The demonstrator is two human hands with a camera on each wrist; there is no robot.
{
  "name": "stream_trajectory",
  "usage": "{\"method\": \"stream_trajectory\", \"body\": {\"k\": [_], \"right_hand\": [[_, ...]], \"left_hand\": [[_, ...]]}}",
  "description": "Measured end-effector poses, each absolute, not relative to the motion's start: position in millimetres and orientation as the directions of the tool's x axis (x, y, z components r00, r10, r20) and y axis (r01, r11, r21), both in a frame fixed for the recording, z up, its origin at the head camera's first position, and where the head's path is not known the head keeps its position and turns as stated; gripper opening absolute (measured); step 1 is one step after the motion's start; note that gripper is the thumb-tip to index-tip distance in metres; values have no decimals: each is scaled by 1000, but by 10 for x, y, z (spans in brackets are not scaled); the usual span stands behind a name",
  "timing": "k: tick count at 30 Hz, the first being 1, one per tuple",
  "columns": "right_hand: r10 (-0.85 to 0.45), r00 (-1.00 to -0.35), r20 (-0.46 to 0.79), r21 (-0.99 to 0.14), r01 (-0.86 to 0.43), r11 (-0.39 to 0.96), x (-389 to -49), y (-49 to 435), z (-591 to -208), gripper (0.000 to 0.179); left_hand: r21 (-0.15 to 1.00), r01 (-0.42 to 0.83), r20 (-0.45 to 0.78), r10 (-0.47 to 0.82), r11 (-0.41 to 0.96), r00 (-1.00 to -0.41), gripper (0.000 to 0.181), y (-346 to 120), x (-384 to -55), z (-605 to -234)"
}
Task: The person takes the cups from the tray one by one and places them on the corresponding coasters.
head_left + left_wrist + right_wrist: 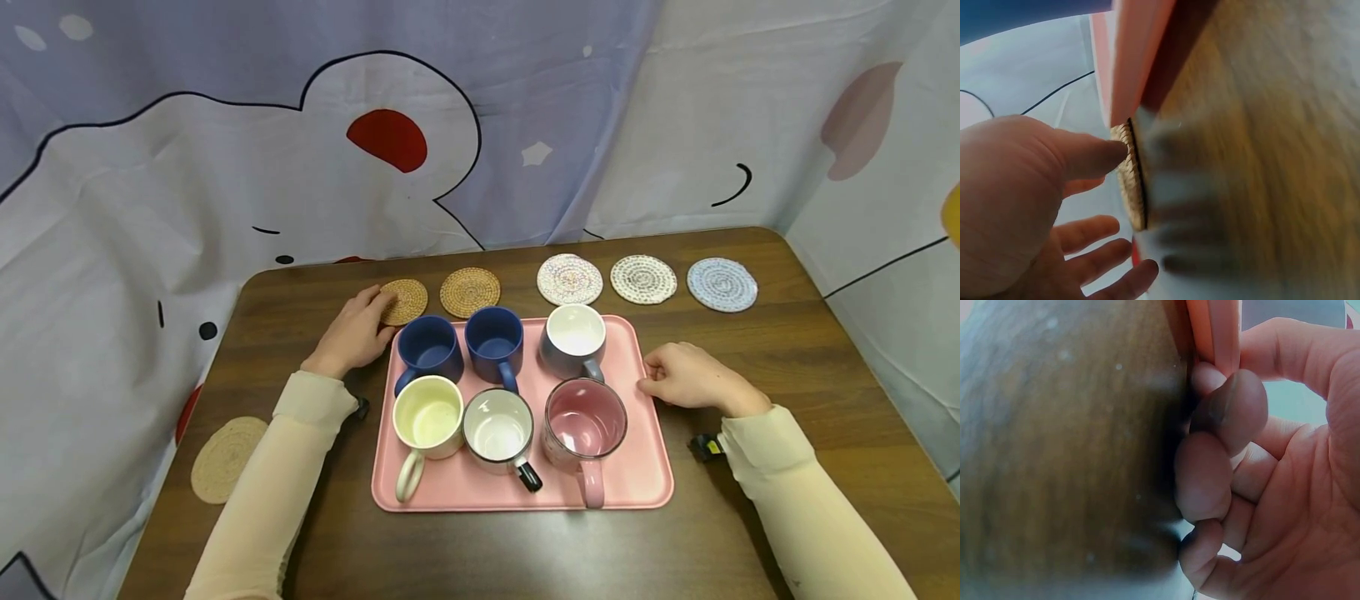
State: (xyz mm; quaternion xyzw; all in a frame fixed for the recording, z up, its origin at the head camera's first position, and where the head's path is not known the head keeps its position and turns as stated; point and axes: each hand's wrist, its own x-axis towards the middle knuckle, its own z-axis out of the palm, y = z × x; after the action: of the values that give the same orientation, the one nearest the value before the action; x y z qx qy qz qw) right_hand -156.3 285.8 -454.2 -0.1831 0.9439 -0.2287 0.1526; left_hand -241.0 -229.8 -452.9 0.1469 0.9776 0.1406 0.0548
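Observation:
A pink tray (641, 467) carries several mugs: a blue mug (437, 360) and another blue mug (487, 346) at the back left, a grey-and-white mug (557, 354) at the back right. In front are a cream mug (431, 446), a white mug (498, 427) with a black-tipped handle, and a large pink mug (583, 417). My right hand (697, 379) pinches the tray's right edge between thumb and curled fingers. Beside the back left corner, my left hand (356, 333) has its fingers loosely extended by a woven tan coaster (408, 302). Its thumb overlaps that coaster in the left wrist view.
Along the back of the wooden table (525, 558) lie another tan coaster (470, 292), a speckled white coaster (569, 279), a grey-white coaster (642, 279) and a pale blue coaster (722, 284). A beige round mat (225, 458) lies at the left. A printed curtain (225, 183) hangs behind.

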Motion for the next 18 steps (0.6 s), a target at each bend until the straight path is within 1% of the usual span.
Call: {"method": "stream_trajectory", "body": {"k": [7,18], "right_hand": [[-416,-885,-207,-490,-274,827,-1569,2866,-4560,35],[-421,-882,-210,-500,-273,822,-1550,2859,-4530,35]], "left_hand": [[280,268,-46,292,922,-955,60,-2437,-2179,-4448],[202,235,-76,255,951,-964,59,-2863,-1584,-4336]]}}
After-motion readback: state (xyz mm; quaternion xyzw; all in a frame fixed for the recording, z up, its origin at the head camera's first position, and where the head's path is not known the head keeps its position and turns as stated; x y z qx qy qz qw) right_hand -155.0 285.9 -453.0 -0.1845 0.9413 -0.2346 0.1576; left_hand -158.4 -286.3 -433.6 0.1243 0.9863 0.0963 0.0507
